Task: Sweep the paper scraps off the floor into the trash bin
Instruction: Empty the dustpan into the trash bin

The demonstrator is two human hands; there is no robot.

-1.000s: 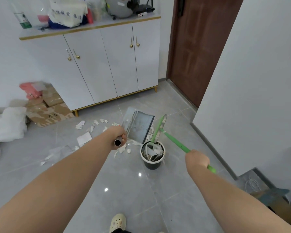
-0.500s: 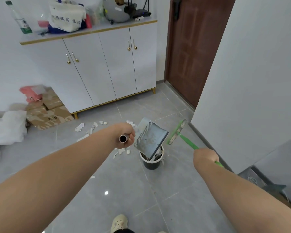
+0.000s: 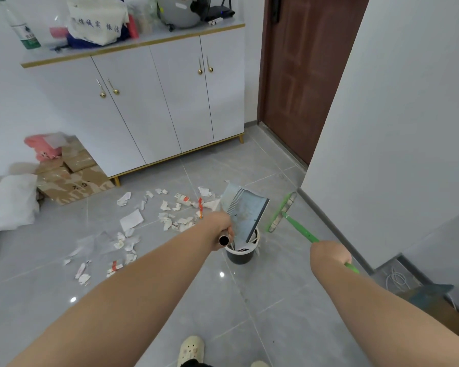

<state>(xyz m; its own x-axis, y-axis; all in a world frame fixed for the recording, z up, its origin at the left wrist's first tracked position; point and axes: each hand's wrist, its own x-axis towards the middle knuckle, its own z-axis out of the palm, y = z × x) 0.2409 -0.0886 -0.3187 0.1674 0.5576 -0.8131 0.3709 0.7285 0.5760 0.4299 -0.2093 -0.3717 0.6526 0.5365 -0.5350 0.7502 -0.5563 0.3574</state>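
My left hand (image 3: 221, 227) grips the metal handle of a grey-blue dustpan (image 3: 245, 211), which is tipped up on edge over a small black trash bin (image 3: 239, 256) with a white rim. Paper shows inside the bin. My right hand (image 3: 329, 255) holds the green handle of a broom (image 3: 281, 213), whose green head hangs just right of the bin, off the floor. Several white paper scraps (image 3: 131, 220) lie scattered on the grey tile floor left of the bin.
A white cabinet (image 3: 154, 102) with cluttered top stands at the back, cardboard boxes (image 3: 72, 178) and white bags (image 3: 8, 200) to its left. A brown door (image 3: 302, 75) and a white wall (image 3: 395, 128) close the right side. My shoe (image 3: 190, 349) is at the bottom.
The dustpan has stayed tipped over the bin, lowering closer to it. The broom head swung away from the bin to its right. The view shifted, showing more scraps on the left.
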